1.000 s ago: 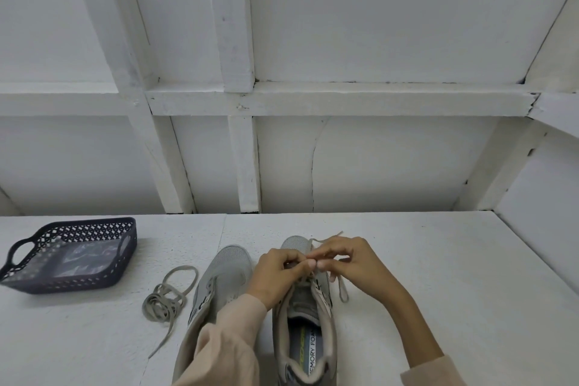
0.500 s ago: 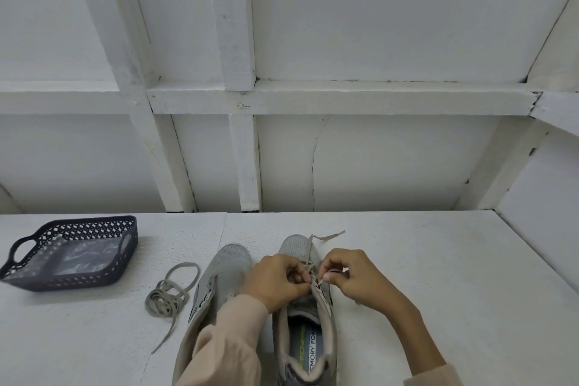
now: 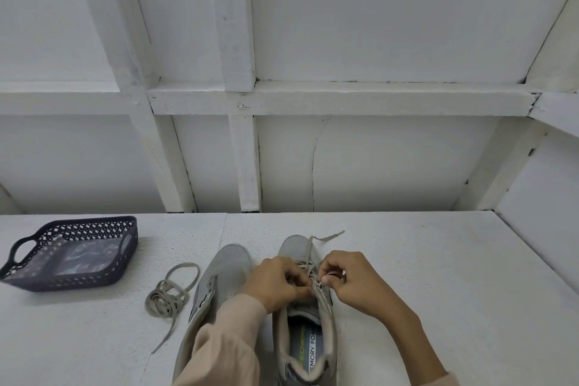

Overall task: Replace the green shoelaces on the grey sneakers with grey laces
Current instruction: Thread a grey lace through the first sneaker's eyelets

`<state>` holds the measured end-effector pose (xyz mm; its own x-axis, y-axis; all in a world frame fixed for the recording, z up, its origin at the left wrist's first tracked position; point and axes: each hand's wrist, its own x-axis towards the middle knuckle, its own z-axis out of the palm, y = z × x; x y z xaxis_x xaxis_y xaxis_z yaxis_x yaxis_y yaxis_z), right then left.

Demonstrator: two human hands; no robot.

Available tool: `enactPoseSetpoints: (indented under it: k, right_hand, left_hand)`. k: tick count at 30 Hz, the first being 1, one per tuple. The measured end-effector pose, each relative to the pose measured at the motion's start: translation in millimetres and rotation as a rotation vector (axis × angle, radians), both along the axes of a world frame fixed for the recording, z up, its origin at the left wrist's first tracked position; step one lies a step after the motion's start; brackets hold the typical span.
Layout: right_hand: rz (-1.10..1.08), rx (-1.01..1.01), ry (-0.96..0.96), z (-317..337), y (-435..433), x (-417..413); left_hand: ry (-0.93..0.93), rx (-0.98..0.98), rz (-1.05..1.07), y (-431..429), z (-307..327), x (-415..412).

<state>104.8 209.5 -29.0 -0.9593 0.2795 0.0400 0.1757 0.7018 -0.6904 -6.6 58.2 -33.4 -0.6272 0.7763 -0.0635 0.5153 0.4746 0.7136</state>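
Two grey mesh sneakers are standing side by side on the white bench, toes pointing to 12 o'clock, away from the person. The person is working on the right-hand sneaker, which is sitting at 3 o'clock of the left-hand sneaker and just beside it.

The left hand is lying across the gap between the shoes. Its fingers are curling tightly over the eyelet row and pinching the grey lace against the thumb. The right hand is meeting it from 3 o'clock with its fingers bunching closed, thumb and forefinger nipping the same lace at the eyelets on that side.

One end of the lace is rising from between the hands, running over the toe toward 12 o'clock and trailing off to 1 o'clock onto the bench. At 6 o'clock of the hands, the shoe's opening is showing an insole with printed lettering. A pale pink sleeve is covering the left forearm and hiding the rear of the left-hand sneaker.

A loose lace is lying coiled on the bench at 9 o'clock of the left-hand sneaker, near it but apart, with one end trailing toward 6 o'clock. Its colour is reading as a dull grey-green, and which of the two it is cannot be told. Farther out toward 9 o'clock, well apart, a dark blue perforated basket is holding a clear plastic packet. A white panelled wall is rising at 12 o'clock.
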Motion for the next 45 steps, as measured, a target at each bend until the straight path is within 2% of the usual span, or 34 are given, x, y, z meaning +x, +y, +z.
enactPoseSetpoints:
  k: [4,9,13,17,22,26,30,32,34,37,39,42,45]
  right_hand:
    - [0.005,0.058,-0.023,-0.6,-5.1,-0.7]
    - [-0.010,0.021,-0.047,0.9,-5.5,-1.6]
    - [-0.033,-0.070,-0.050,3.3,-1.0,0.0]
    - [-0.039,-0.258,-0.042,5.0,-5.9,0.4]
    - [-0.064,-0.317,-0.093,2.6,-10.1,-3.2]
    - [-0.073,-0.334,-0.111,1.4,-11.0,-3.2]
    - [-0.058,-0.338,-0.119,0.0,-8.3,-3.5]
    - [-0.048,-0.344,-0.133,0.7,-7.9,-4.2]
    - [-0.051,-0.331,-0.116,3.5,-6.9,-5.8]
    - [-0.133,-0.235,0.060,10.6,-5.2,-14.2]
    - [-0.083,-0.186,0.140,15.9,-3.8,-24.5]
    - [0.033,-0.064,-0.006,12.7,0.1,-44.7]
    - [0.007,-0.030,-0.099,3.2,8.4,-54.4]
  left_hand:
    - [-0.006,0.021,-0.018,-0.8,-1.5,0.0]
    - [0.021,0.035,-0.017,-0.4,-2.1,1.9]
    - [0.102,0.008,0.014,1.1,-4.3,2.0]
    - [0.160,-0.030,0.010,1.5,-5.6,2.2]
    - [0.055,0.024,0.026,-0.2,-1.1,0.9]
    - [-0.044,0.163,0.132,-11.7,17.9,-2.3]
    - [-0.270,0.410,0.298,-22.1,23.7,-13.9]
    - [-0.329,0.450,0.355,-24.3,24.2,-15.6]
    - [-0.353,0.462,0.323,-25.3,25.4,-14.9]
    - [-0.361,0.465,0.227,-24.4,27.7,-13.1]
    - [-0.366,0.482,0.179,-21.2,29.2,-12.5]
    - [-0.377,0.514,0.128,-16.8,31.8,-10.6]
    - [-0.371,0.528,0.149,-17.4,35.3,-9.6]
